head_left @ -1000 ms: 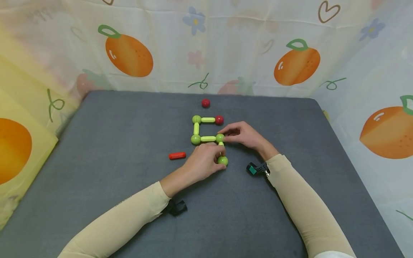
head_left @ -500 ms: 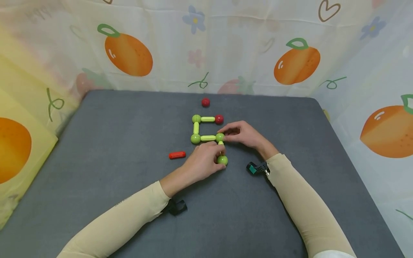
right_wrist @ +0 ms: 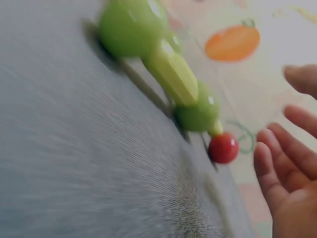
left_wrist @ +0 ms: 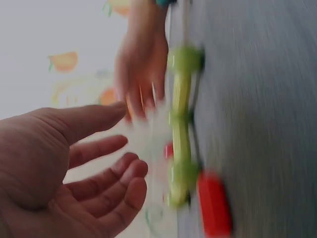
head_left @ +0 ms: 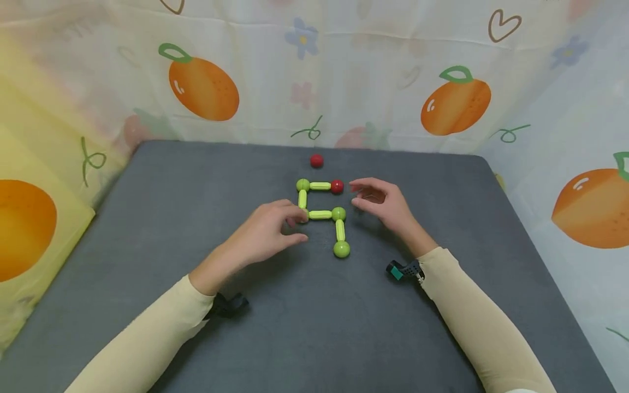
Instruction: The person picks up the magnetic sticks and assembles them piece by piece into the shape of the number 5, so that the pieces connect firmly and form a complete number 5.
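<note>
A chain of green balls and yellow-green rods (head_left: 320,215) lies on the grey table, ending in a red ball (head_left: 337,186) at its upper right. Its nearest green ball (head_left: 341,249) points toward the person. My left hand (head_left: 262,229) hovers at the chain's left side, fingers spread and holding nothing, overlapping the lower-left ball in the head view. A red rod (left_wrist: 214,203) shows on the table in the left wrist view; the left hand hides it in the head view. To the right of the chain, my right hand (head_left: 382,203) is also spread, holding nothing.
A loose red ball (head_left: 316,161) rests near the table's back edge, beyond the chain. The grey table (head_left: 314,327) ends at a curtain (head_left: 265,82) printed with oranges, which also runs along both sides.
My left hand has let go of the rod and ball at the chain's near end and moved left. My right hand has come off the corner ball, slightly to the right.
</note>
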The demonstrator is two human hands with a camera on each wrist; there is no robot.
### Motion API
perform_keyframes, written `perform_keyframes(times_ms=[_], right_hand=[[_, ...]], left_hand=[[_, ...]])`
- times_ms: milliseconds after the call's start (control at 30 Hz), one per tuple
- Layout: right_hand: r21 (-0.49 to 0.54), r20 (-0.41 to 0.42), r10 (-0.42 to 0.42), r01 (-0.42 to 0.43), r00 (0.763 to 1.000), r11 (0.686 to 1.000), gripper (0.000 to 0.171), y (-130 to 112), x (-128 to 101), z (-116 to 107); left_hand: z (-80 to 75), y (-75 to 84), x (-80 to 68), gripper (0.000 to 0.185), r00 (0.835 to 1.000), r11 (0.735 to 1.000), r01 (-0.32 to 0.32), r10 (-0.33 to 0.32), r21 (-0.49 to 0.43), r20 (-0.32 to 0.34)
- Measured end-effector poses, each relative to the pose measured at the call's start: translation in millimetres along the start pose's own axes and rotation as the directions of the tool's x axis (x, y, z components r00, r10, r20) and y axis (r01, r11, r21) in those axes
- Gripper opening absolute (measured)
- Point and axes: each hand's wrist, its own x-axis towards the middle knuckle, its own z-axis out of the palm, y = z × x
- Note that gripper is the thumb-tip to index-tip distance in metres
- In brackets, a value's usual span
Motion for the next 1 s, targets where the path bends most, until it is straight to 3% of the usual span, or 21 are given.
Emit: perform_keyframes(times_ms=[133, 233, 467, 667, 1000], right_hand=[[0.011, -0.044, -0.041, 0.041, 0.998, 0.999, 0.036, -22.2, -22.1, 0.9], [0.029, -0.051, -0.061, 0.062, 0.997, 0.998, 0.036, -26.5, -37.2, 4.9], [0.035, -0.013, -0.105, 0.106, 0.994, 0.994, 0.037, -21.7, -60.5, 23.1], [-0.014, 0.05, -0.133, 0.134, 0.99, 0.991, 0.038, -14.0, -69.4, 36.5], [-0.113, 0.113, -0.144, 0.157, 0.983, 0.981, 0.034, -14.6, -66.3, 41.2]], left_hand=[[-21.0, -27.8, -13.2, 0.033, 0.999, 0.999, 0.048, -0.048, -0.012, -0.017], [-27.4, -41.7, -18.3, 0.034, 0.998, 0.998, 0.063, -0.063, -0.008, -0.004], [-16.1, -60.7, -18.0, 0.032, 0.997, 0.998, 0.06, -0.059, -0.021, 0.058], [-3.5, -64.8, -17.0, 0.024, 0.994, 0.999, 0.038, -0.035, -0.024, 0.1], [-4.1, -66.1, -15.7, 0.012, 0.986, 0.996, 0.084, -0.084, 0.003, 0.144]])
